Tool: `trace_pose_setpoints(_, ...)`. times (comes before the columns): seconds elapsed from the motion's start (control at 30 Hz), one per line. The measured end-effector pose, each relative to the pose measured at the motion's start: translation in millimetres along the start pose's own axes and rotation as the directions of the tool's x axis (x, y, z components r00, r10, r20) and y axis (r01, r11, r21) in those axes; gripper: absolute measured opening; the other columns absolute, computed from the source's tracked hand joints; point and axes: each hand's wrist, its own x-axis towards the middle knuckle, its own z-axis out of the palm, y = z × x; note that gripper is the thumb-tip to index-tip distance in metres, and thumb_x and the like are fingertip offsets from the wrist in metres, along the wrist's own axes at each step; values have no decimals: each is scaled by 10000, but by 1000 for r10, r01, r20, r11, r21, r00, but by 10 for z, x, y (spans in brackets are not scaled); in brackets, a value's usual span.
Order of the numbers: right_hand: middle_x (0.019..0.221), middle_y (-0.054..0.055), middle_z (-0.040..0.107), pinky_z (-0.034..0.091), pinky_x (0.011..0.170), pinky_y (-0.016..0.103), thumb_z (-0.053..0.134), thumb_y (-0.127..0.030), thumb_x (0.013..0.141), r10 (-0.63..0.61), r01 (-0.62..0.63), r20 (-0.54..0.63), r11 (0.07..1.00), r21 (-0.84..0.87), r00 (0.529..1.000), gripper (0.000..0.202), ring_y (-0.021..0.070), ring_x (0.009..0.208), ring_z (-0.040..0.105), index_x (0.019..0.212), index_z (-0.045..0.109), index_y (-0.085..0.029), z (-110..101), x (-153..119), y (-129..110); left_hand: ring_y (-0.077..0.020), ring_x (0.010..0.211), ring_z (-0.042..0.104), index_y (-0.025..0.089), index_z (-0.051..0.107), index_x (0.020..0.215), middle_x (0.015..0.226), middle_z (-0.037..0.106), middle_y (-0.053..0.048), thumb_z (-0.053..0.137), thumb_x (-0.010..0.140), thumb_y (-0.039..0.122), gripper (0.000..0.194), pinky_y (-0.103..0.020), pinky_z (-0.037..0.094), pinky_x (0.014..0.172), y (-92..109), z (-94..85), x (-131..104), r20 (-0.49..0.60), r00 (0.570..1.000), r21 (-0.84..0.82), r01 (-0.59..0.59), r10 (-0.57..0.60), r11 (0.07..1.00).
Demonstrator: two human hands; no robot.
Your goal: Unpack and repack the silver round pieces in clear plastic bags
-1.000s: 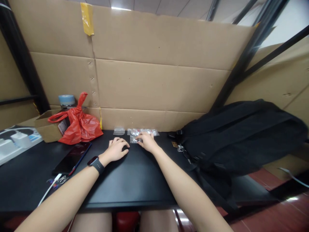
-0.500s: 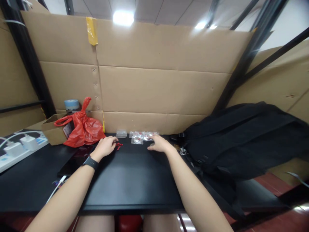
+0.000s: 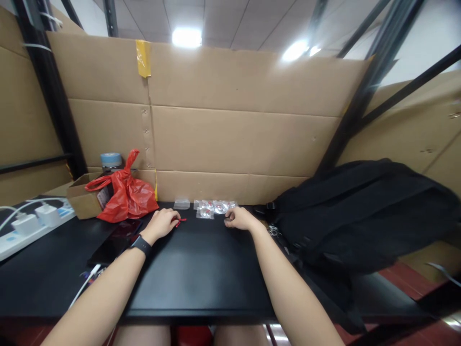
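My left hand [image 3: 164, 224] rests low over the tabletop, its fingertips closed on one end of a thin red cord [image 3: 182, 220]. The rest of the cord lies on the black table to the right of those fingers. My right hand [image 3: 240, 219] has thumb and forefinger pinched on a small, greyish, round flat piece [image 3: 228, 219], too small to make out in detail. Between the hands and slightly behind them lie several small clear packets [image 3: 205, 212] with silvery and red contents. Left of these is a clear plastic bag [image 3: 182, 204], lying flat.
A tied red plastic bag [image 3: 131, 199] leans by a cardboard box [image 3: 83, 199] and a blue-lidded jar [image 3: 111, 159]. A dark phone [image 3: 111, 245], a white cable [image 3: 83, 284] and a power strip [image 3: 21, 240] are on the left. A black backpack [image 3: 363, 206] fills the right side.
My left fingers have come onto the red cord, which has shifted. The fingers of my right hand have closed on the small round piece. The view has tilted slightly up.
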Motion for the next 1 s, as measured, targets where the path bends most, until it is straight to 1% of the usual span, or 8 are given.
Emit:
trace_pose_setpoints(0.07, 850, 32, 730, 472, 677, 234, 766, -275, 662, 0, 0, -26, 1000, 14, 1000, 313, 173, 744, 673, 960, 733, -186, -8, -2, -5, -224, 952, 628, 256, 699, 960, 1007, 709, -49, 472, 952, 318, 236, -330, 425, 833, 28, -15, 3, -29, 1000, -1, 7, -7, 1000)
trace_pose_setpoints(0.17, 840, 33, 728, 469, 667, 230, 759, -272, 670, -7, 11, -79, 999, 41, 997, 283, 175, 741, 677, 941, 737, -193, -27, -16, -43, -231, 994, 613, 253, 700, 995, 1060, 708, -56, 428, 981, 355, 291, -342, 405, 841, 72, -9, 15, -66, 998, -8, 19, -19, 1000)
trace_pose_setpoints(0.27, 878, 34, 732, 473, 681, 234, 767, -264, 666, -28, 33, -126, 999, 43, 992, 298, 180, 767, 679, 959, 742, -216, -45, -39, -104, -246, 1007, 597, 256, 711, 980, 1051, 711, -52, 529, 934, 382, 226, -357, 391, 850, 104, 20, 30, -52, 998, -7, 34, -34, 999)
trace_pose_setpoints(0.47, 924, 20, 720, 481, 718, 250, 746, -277, 693, -114, 130, -161, 987, 94, 980, 291, 167, 775, 664, 976, 728, -213, -32, -66, -237, -248, 971, 585, 228, 690, 810, 948, 705, -55, 573, 894, 270, 150, -349, 375, 815, 148, 47, 39, -65, 996, 40, 63, -61, 997)
trace_pose_setpoints(0.6, 918, 32, 716, 493, 711, 264, 731, -269, 719, -246, 286, -185, 928, 238, 951, 276, 148, 715, 637, 980, 710, -180, 13, -79, -383, -233, 942, 605, 233, 653, 882, 929, 713, -34, 518, 934, 285, 154, -342, 368, 811, 183, 30, 42, -101, 992, -45, 73, -77, 996)
trace_pose_setpoints(0.73, 1067, 70, 698, 522, 734, 289, 711, -262, 736, -350, 408, -215, 831, 378, 912, 324, 159, 792, 643, 1049, 684, -184, 87, -104, -584, -217, 983, 622, 255, 646, 971, 982, 730, -19, 508, 946, 322, 155, -344, 366, 855, 268, 2, 47, -138, 984, -178, 83, -108, 981)
trace_pose_setpoints(0.87, 1134, 80, 662, 549, 730, 295, 696, -262, 741, -369, 446, -252, 754, 482, 895, 392, 189, 921, 650, 1125, 642, -206, 189, -114, -732, -243, 1106, 588, 287, 672, 1090, 1090, 734, -35, 497, 948, 322, 228, -388, 349, 904, 392, -11, 38, -177, 972, -180, 124, -156, 976)
trace_pose_setpoints(1.0, 1169, 90, 630, 567, 740, 292, 683, -259, 745, -348, 435, -261, 720, 542, 901, 391, 201, 993, 639, 1129, 627, -209, 290, -101, -795, -259, 1039, 627, 266, 726, 964, 1062, 752, -50, 466, 959, 357, 276, -401, 344, 894, 444, -42, 40, -174, 966, -176, 161, -192, 971)
